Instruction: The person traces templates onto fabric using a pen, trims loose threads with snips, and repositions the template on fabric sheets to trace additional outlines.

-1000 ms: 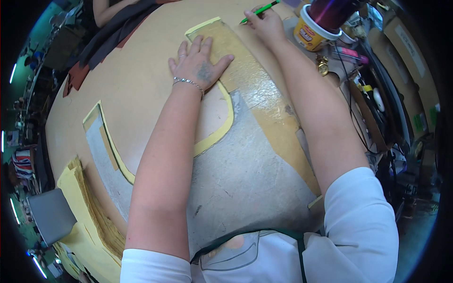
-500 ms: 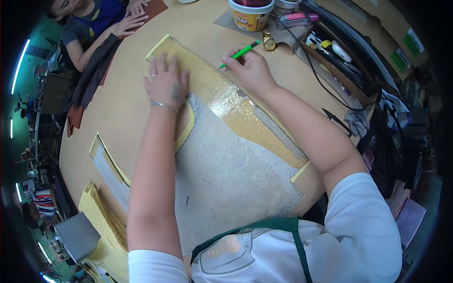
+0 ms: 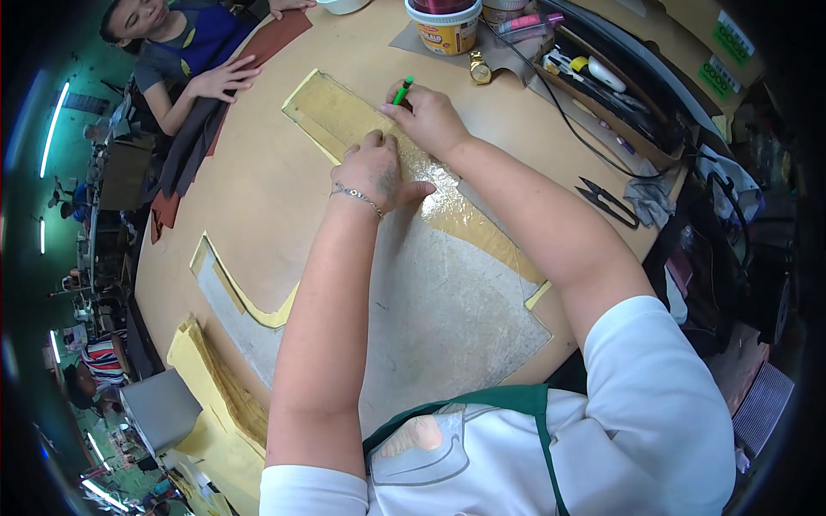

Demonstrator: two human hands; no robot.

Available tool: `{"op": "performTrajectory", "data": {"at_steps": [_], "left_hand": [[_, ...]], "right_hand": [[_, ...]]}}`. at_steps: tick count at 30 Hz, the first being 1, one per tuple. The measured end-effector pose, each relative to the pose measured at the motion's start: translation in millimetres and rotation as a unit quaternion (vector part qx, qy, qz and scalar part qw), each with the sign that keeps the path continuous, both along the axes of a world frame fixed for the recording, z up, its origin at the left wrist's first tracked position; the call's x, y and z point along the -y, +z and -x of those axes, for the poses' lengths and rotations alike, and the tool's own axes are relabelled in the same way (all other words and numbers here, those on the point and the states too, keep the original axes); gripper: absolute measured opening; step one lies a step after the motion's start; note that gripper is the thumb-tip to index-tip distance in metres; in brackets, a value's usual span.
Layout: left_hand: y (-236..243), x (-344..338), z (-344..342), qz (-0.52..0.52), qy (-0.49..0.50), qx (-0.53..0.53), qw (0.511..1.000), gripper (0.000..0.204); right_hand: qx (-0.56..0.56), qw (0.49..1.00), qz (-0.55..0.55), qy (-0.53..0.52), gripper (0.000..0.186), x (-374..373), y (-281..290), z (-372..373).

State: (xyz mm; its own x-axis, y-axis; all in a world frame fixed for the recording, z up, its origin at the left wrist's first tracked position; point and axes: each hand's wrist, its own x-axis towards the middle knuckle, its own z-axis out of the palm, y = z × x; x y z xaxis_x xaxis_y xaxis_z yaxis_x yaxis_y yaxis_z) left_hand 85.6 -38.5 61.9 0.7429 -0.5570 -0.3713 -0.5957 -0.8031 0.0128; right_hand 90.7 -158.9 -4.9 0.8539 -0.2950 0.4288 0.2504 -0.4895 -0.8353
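My left hand (image 3: 374,172) presses on a large gray template (image 3: 439,327) with a glossy tan upper strip (image 3: 327,103) and yellow edging, thumb stretched out to the right and fingers slightly bent. My right hand (image 3: 426,120) grips a green pen (image 3: 402,91) at the strip's right edge, above my left hand; the pen's tip is hidden. The template has a curved cutout on its left and a narrower arm (image 3: 225,305) that lies on the tan tabletop (image 3: 206,181).
Yellow sheets (image 3: 206,421) lie lower left. A co-worker (image 3: 176,73) leans over dark and rust fabric (image 3: 185,172) at upper left. At right are a tub (image 3: 443,30), gold watch (image 3: 479,69), tool box (image 3: 594,82), cord (image 3: 594,146) and black snips (image 3: 607,202).
The view has shifted, showing more of the co-worker. My left hand has moved right on the template, toward my right hand. The pen now stands more upright in my grip.
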Motion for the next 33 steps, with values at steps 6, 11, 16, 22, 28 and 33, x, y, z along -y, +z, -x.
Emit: {"op": "performTrajectory", "data": {"at_steps": [6, 11, 16, 22, 28, 33], "left_hand": [[-1, -1, -2, -0.008, 0.011, 0.0, 1.0, 0.09], [-1, -3, -3, -0.012, 0.016, 0.0, 1.0, 0.086], [-4, 4, 0, -0.014, 0.008, -0.002, 1.0, 0.089], [-18, -5, -7, 0.004, 0.008, 0.05, 0.999, 0.078], [-13, -4, -2, 0.001, 0.002, 0.049, 0.999, 0.078], [-32, -20, 35, 0.089, 0.022, 0.121, 0.988, 0.066]], "right_hand": [[-0.145, 0.983, 0.102, 0.037, 0.017, 20, 27, 91], [-0.116, 0.989, 0.047, 0.075, 0.014, 38, 31, 171], [-0.054, 0.996, 0.044, 0.056, 0.015, 25, 17, 114], [-0.125, 0.986, 0.096, 0.048, 0.016, 19, 28, 104], [-0.238, 0.957, 0.132, 0.101, 0.014, 63, 70, 268], [-0.175, 0.98, 0.08, 0.047, 0.013, 63, 81, 285]]}}
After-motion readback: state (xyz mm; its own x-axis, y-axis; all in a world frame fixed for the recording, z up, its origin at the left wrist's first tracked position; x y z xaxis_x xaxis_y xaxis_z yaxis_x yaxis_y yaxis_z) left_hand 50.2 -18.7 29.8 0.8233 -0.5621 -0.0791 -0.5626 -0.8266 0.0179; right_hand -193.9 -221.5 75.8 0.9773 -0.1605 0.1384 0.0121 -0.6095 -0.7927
